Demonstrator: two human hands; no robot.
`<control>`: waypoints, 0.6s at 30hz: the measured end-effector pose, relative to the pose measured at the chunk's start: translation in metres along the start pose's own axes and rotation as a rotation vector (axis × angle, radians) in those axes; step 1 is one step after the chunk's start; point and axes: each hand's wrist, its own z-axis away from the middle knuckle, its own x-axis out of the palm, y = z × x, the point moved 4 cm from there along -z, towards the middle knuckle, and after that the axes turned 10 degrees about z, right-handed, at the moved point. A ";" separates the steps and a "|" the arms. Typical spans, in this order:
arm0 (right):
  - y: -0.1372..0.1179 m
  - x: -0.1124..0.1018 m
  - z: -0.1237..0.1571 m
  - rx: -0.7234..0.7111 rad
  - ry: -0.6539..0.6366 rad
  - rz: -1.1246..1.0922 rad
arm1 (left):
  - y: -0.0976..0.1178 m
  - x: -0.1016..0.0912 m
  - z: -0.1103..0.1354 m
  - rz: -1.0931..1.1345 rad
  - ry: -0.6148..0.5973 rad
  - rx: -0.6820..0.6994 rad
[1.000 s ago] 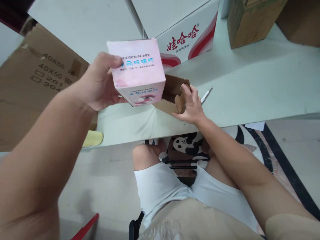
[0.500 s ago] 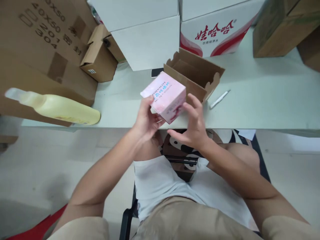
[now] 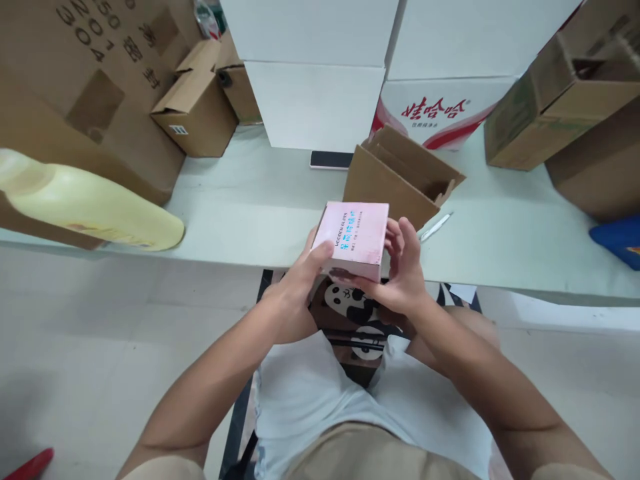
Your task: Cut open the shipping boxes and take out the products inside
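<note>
A small pink cardboard box (image 3: 353, 230) with blue and black lettering is held over the table's front edge. My left hand (image 3: 295, 287) grips its left side, thumb on the printed top, other fingers mostly hidden. At the right, my right hand (image 3: 403, 277) has its thumb along the lower near edge and its fingers bent beside the right face. Just behind the pink box stands an open brown carton (image 3: 385, 190), tilted toward the right in view. Close to that carton lies a white pen (image 3: 436, 227).
Behind are a black phone (image 3: 330, 160), white cartons (image 3: 320, 100) and a small brown box (image 3: 197, 110). A pale yellow bottle (image 3: 100, 207) stands at the left. More brown cartons (image 3: 530, 127) and a blue object (image 3: 620, 241) are at the right of the table (image 3: 240, 213).
The pink box has come lower and nearer to me and turned, its lettering now running upward. My right hand has closed in from beside it to its right side. The camera view has shifted.
</note>
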 end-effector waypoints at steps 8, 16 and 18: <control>-0.004 -0.009 -0.035 0.445 -0.073 -0.430 | 0.011 -0.004 -0.033 -0.187 -0.092 0.243; -0.017 -0.025 -0.070 0.351 -0.079 -0.384 | 0.057 0.048 -0.067 -0.104 -0.142 0.483; -0.019 -0.038 -0.104 0.268 0.005 -0.407 | 0.088 0.067 -0.091 -0.151 -0.176 0.545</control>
